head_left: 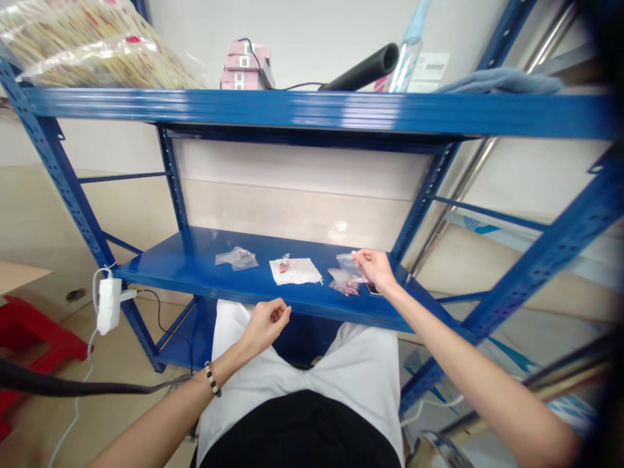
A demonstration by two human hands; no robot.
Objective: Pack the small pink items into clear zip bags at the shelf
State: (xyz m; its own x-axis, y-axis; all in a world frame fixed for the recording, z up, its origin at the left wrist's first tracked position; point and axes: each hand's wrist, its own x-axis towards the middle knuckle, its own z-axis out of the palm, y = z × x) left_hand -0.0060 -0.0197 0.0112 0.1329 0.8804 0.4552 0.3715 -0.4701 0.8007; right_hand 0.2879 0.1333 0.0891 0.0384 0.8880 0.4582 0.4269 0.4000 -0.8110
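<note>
My right hand pinches the edge of a clear plastic bag over the right part of the blue shelf board. Under it lies a clear bag with small pink pieces, and a dark flat thing with a light rim is partly hidden by the hand. My left hand hovers before the shelf's front edge, fingers curled, with nothing visible in it. Mid-shelf, a white drawstring pouch lies flat, with a small pink and greenish item on it. More clear bags lie to the left.
An upper blue shelf carries a large bagged bundle, pink boxes, a black tube and a clear bottle. A white power strip hangs at the left post. A red stool stands left.
</note>
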